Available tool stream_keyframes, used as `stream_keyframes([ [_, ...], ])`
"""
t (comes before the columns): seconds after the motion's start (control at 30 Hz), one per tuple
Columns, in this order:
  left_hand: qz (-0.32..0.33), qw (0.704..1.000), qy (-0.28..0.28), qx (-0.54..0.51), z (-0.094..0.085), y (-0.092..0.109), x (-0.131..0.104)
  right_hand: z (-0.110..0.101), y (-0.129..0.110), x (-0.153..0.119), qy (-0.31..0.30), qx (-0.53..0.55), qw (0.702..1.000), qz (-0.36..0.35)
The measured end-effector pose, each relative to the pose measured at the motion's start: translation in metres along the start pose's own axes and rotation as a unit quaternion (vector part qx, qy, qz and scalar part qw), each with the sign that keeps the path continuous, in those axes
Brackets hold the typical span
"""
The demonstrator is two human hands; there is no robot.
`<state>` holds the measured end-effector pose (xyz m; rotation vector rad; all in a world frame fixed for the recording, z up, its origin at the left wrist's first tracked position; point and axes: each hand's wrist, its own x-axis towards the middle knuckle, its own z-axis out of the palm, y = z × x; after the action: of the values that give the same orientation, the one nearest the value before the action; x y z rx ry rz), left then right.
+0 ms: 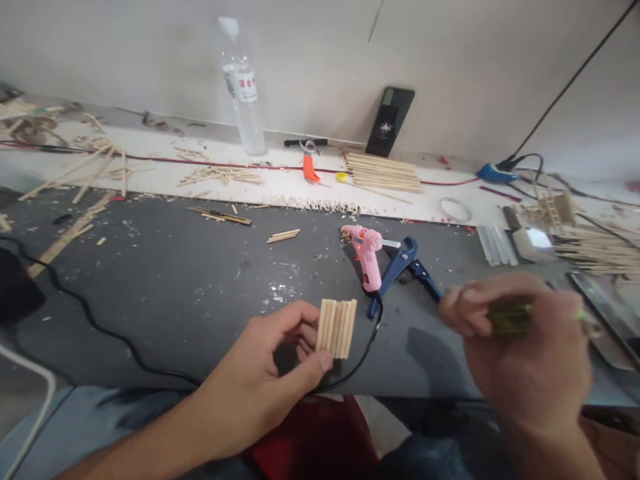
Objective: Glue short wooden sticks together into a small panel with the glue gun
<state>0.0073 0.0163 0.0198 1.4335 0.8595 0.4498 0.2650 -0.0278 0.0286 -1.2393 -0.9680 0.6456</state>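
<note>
My left hand (273, 377) pinches a small panel of round wooden sticks (337, 328) by its lower left edge, thumb in front. The sticks lie side by side and the panel is held above the bench. At the right, my right hand (525, 347) is closed around a yellow-green see-through handle (510, 319); motion blur hides what kind of tool it is. Between and beyond the hands lies a pink hot glue gun (369, 257) with a clear glue stick in its back. Beside it rests a blue cutter (397, 270) with its handles spread.
A craft knife (220, 215) and short sticks (283, 236) lie on the grey bench. Behind them are a water bottle (243, 100), stick bundle (385, 175) and leaning phone (391, 121). Glue sticks (496, 245) lie right. A black cable (95, 323) crosses the left side.
</note>
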Motion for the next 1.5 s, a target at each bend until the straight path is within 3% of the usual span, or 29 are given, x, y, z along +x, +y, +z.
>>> stream_keyframes([
  [0.07,0.003,1.0,-0.001,-0.014,0.0,0.0,0.0,0.018,-0.003,-0.013,-0.111,0.074,0.99,0.04],
  [0.13,0.0,1.0,-0.001,-0.023,0.0,-0.001,0.0,0.03,-0.003,-0.02,-0.173,0.138,0.971,0.087],
  [0.33,-0.009,0.999,0.005,-0.035,0.0,-0.004,-0.003,0.042,0.006,-0.029,-0.152,0.194,0.942,0.228],
  [0.5,-0.009,0.999,-0.001,-0.046,0.003,-0.005,-0.002,0.042,0.014,-0.043,-0.159,0.125,0.946,0.253],
  [0.67,-0.02,0.998,-0.01,-0.05,0.009,-0.004,-0.002,0.043,0.013,-0.055,-0.243,0.004,0.948,0.205],
  [0.77,-0.033,0.998,-0.018,-0.047,0.012,-0.004,-0.002,0.042,0.016,-0.057,-0.231,-0.031,0.955,0.181],
  [1.07,-0.035,0.999,-0.031,-0.025,0.015,-0.003,-0.003,0.037,0.021,-0.061,-0.195,-0.016,0.959,0.205],
  [1.5,-0.072,0.994,0.028,-0.075,0.019,-0.012,0.001,0.046,0.014,-0.061,-0.209,-0.09,0.972,0.065],
])
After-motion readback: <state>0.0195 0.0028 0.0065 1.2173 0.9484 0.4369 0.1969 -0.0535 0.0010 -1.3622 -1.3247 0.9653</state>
